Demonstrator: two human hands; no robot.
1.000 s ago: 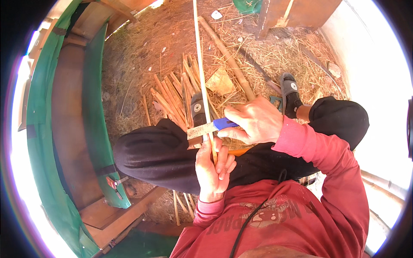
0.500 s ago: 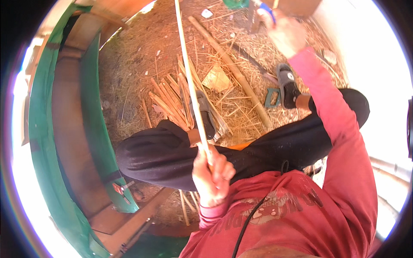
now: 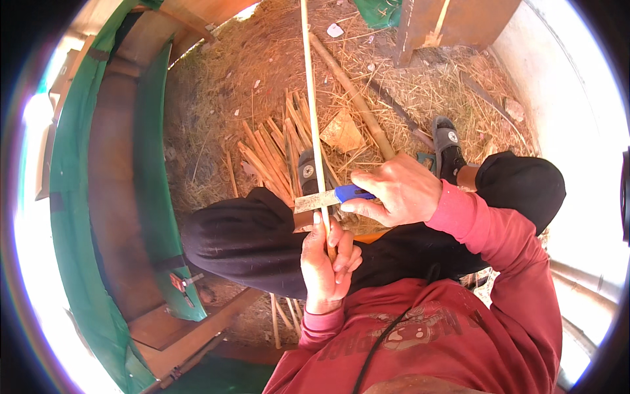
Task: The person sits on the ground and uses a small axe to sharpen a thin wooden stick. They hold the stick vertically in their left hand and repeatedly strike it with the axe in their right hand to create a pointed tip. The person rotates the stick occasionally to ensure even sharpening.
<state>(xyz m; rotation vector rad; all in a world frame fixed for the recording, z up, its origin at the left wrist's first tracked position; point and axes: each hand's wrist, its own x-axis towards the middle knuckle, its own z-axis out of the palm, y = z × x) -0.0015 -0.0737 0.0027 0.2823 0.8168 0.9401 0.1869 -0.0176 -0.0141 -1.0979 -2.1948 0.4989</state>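
Observation:
My left hand (image 3: 328,259) is wrapped round the lower end of a long thin pale stick (image 3: 310,92), which points away from me past the top of the picture. In my right hand (image 3: 400,192) is a blue-handled utility knife (image 3: 317,200) with a wide, stained blade. The blade lies across the stick just above my left fingers, and seems to touch it. My right fingers hide part of the handle.
Split wood strips (image 3: 266,154) lie heaped on the straw-covered ground beyond my knees. Near them are a flat yellowish piece (image 3: 342,131), a long pole (image 3: 357,98) and my sandals (image 3: 447,138). Green sheeting (image 3: 154,164) lines the left; a pale wall (image 3: 558,85) stands right.
My right hand has come down from the far upper right, bringing the knife to the stick. The stick, still in my left hand, stands a little more upright in view.

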